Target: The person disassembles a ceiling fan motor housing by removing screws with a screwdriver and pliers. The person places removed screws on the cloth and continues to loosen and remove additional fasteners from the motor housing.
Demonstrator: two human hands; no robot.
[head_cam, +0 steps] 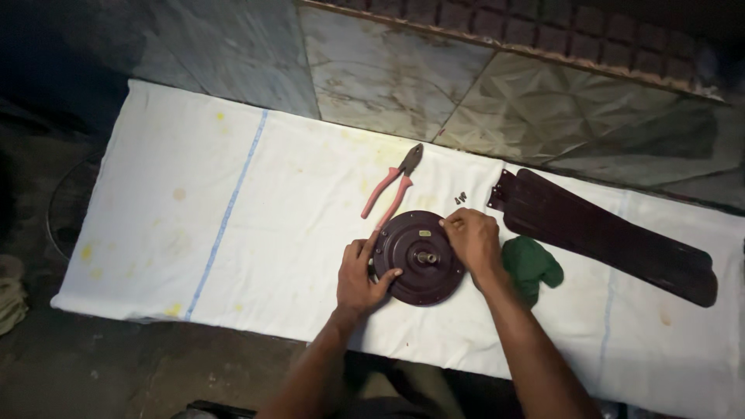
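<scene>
Hands of one person work on a round, dark maroon ceiling fan motor housing (417, 260), seen from above by a head-worn camera. The housing lies flat on a white cloth (256, 225) spread over a stone floor (388, 77), a little right of the picture's centre. A short metal shaft (427, 257) stands up from its middle.

The left hand (359, 275) rests at the housing's 9 o'clock edge, fingers spread and lying on the rim, thumb laid across the lid toward the shaft. The right hand (473, 240) sits at the 2 o'clock edge, fingers curled in and pinched at the rim; whether they hold anything small I cannot tell.

Pliers with pink handles (392, 188) lie at 12 o'clock from the housing, handle ends almost touching its rim, jaws pointing away. A few small dark screws (460, 198) lie at 1 o'clock, near the right hand. A crumpled green rag (531, 265) lies at 3 o'clock, just beside the right wrist. Dark fan blades (613, 237), stacked, stretch away further toward 3 o'clock.
</scene>
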